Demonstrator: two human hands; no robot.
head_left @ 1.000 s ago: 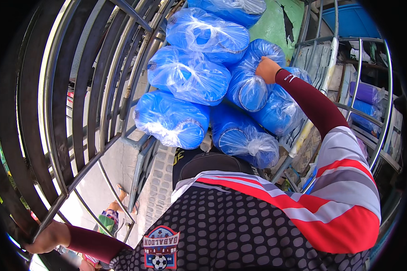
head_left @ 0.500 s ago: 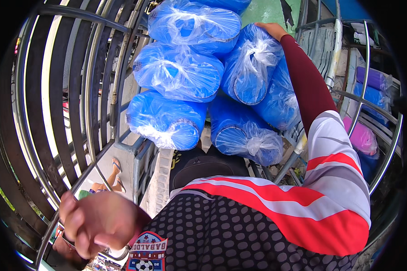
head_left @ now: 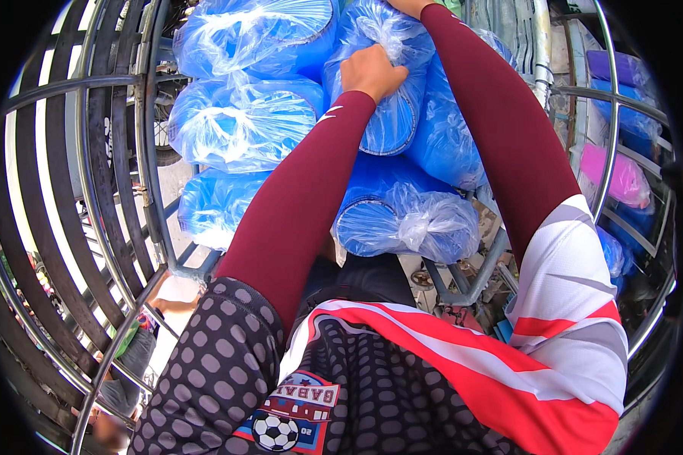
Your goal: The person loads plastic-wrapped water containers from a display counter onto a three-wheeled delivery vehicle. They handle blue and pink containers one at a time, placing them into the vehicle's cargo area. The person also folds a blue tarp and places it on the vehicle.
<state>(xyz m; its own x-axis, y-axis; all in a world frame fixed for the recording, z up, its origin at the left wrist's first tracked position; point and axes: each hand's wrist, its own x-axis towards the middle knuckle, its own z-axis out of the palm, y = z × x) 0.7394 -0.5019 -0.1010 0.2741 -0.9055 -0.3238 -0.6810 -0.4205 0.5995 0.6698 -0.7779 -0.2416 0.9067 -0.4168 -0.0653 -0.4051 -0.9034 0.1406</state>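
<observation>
My left hand [head_left: 372, 72] is closed on the bunched clear plastic at the near end of a blue plastic-wrapped roll [head_left: 388, 121]. At the top edge, my right hand [head_left: 411, 6] rests by the far end of the same roll; its fingers are mostly cut off by the frame. Left of it lie more wrapped blue rolls, an upper one [head_left: 254, 38], a middle one [head_left: 243, 117] and a lower one [head_left: 216, 205] partly behind my left arm. A knotted blue roll [head_left: 406, 220] sits beneath, and another [head_left: 451, 129] leans under my right forearm.
Metal railing with dark slats [head_left: 87, 189] curves along the left side. On the right, metal bars [head_left: 615, 114] stand before a pink bundle [head_left: 617, 176] and a purple bundle [head_left: 618, 68]. A person [head_left: 133, 364] is beyond the rails at lower left.
My left hand has swung up from the lower left and taken hold of the roll's gathered plastic. The view has shifted, so the rolls sit further left and my right hand nearer the top edge.
</observation>
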